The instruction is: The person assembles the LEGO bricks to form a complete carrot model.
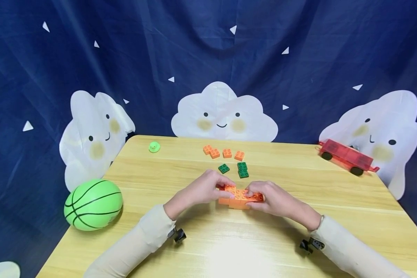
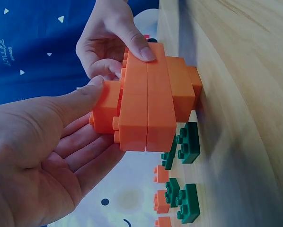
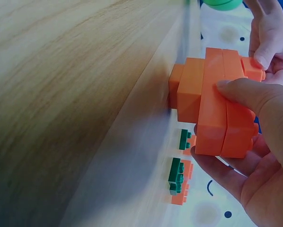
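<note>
Both hands hold one stepped block of orange toy bricks (image 1: 239, 204) over the front middle of the table. It is wider toward the top and narrows to a small brick at its base, close over the tabletop. My left hand (image 1: 208, 187) pinches a small orange brick (image 2: 106, 108) on top of the block's left end, thumb on its near face. Around the right part, my right hand (image 1: 271, 197) grips the block, its thumb (image 3: 241, 90) pressed on the near side and fingers behind. Some of the fingers are hidden behind the bricks.
Beyond the hands lie green bricks (image 1: 243, 170) and several loose orange bricks (image 1: 227, 153). A green ball (image 1: 94, 204) rests at the left edge, a small green duck toy (image 1: 154, 146) at the back left. A red wheeled toy wagon (image 1: 347, 156) stands back right.
</note>
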{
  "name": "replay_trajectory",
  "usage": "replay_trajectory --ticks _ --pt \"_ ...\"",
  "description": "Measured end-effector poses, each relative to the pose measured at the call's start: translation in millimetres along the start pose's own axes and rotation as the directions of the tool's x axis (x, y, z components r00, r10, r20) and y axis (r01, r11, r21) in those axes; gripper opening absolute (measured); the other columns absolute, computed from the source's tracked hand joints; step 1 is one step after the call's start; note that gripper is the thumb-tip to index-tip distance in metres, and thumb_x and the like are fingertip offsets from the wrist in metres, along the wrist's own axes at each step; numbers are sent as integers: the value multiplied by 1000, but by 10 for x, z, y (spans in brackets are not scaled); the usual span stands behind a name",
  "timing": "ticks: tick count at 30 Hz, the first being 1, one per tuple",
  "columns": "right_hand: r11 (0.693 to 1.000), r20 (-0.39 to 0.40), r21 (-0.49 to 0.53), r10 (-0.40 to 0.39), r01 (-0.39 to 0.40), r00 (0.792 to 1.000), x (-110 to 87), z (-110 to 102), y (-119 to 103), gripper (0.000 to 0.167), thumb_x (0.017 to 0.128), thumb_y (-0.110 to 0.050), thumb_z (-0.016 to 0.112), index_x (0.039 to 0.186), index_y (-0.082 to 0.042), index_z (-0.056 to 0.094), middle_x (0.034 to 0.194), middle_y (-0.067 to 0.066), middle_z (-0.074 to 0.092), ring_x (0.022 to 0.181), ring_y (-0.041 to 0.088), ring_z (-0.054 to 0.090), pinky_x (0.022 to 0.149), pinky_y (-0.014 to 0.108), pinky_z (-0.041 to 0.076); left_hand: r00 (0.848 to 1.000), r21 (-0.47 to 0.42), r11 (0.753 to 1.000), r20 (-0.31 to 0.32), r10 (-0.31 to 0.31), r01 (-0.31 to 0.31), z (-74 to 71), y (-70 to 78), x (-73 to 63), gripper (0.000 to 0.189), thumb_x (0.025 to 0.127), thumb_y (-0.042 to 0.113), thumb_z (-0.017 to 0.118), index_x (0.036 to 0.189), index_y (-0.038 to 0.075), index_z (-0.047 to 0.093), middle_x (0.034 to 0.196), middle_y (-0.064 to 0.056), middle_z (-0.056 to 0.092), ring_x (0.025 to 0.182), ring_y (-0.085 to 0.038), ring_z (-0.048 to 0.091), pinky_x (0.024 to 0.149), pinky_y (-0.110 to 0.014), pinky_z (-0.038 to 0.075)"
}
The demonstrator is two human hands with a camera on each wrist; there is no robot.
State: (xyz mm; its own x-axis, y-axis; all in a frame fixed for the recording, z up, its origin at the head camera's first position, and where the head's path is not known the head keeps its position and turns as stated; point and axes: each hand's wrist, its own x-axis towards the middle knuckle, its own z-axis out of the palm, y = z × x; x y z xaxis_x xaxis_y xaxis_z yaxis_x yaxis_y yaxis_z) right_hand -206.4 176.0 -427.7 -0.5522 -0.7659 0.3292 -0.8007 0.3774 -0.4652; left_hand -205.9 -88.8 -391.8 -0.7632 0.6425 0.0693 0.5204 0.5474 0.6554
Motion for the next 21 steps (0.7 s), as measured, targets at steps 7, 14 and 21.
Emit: replay_trajectory --ticks 7,14,21 --pt "1000 -8 -5 -10 10 1000 16 -4 -7 20 84 -14 85 92 -17 68 87 -11 66 71 1 49 61 17 45 1000 8 1000 -1 7 -7 1 1 -1 35 89 25 81 119 7 77 114 -6 79 86 -5 70 77 -18 56" --pt "1000 -10 6 -11 11 1000 17 -2 -4 21 84 -14 86 91 -18 66 83 -12 62 69 2 46 60 17 43 1000 0 1000 3 -8 8 11 5 -11 35 89 25 81 119 8 77 115 -6 79 83 0 67 75 -16 54" --pt "1000 -19 7 -13 13 1000 8 7 20 21 83 -16 86 90 -19 66 80 -13 61 66 0 43 58 16 41 1000 -12 1000 6 -7 7 9 9 -2 34 89 25 81 118 8 78 114 -7 79 72 -3 59 66 -16 50"
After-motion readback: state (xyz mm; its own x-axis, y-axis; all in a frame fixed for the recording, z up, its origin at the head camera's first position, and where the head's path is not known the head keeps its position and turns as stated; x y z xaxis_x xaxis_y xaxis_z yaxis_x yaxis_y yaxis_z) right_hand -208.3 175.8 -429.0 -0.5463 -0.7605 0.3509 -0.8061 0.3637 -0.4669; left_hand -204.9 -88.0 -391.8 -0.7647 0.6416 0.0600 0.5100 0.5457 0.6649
